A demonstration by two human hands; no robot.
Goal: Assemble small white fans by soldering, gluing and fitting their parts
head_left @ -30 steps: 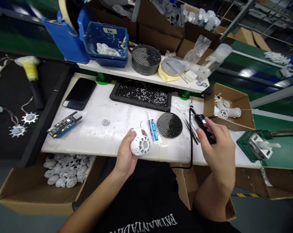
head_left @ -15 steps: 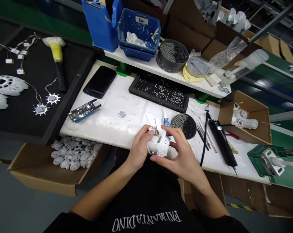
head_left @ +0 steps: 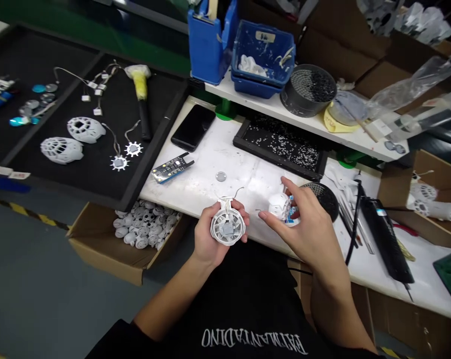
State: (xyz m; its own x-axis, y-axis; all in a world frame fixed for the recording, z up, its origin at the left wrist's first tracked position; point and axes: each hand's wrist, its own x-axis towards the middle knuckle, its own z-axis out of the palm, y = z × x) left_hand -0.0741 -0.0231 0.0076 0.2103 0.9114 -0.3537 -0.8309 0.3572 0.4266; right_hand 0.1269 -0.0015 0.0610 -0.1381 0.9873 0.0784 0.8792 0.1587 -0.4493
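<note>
My left hand (head_left: 210, 237) grips a round white plastic housing (head_left: 228, 227) with spokes, a grey square part at its centre and thin wires at its top. To the right, my right hand (head_left: 308, 219) has a white perforated shell (head_left: 279, 206) between thumb and fingers, over the table's front part. The two pieces are apart. Behind the shell, a blue and white tube (head_left: 293, 209) is partly hidden. A small round silver disc (head_left: 221, 176) lies on the white table (head_left: 206, 194) beyond my left hand.
A phone (head_left: 193, 127) and a circuit board (head_left: 172, 168) lie at the left. Behind is a black tray (head_left: 278, 149) of small pellets. Tools, including a black soldering-type tool (head_left: 386, 239), lie at the right. A box of white shells (head_left: 106, 254) stands below left.
The white pieces held together between both hands are now apart, one in each hand. The left one now shows its round spoked face. The view has shifted left.
</note>
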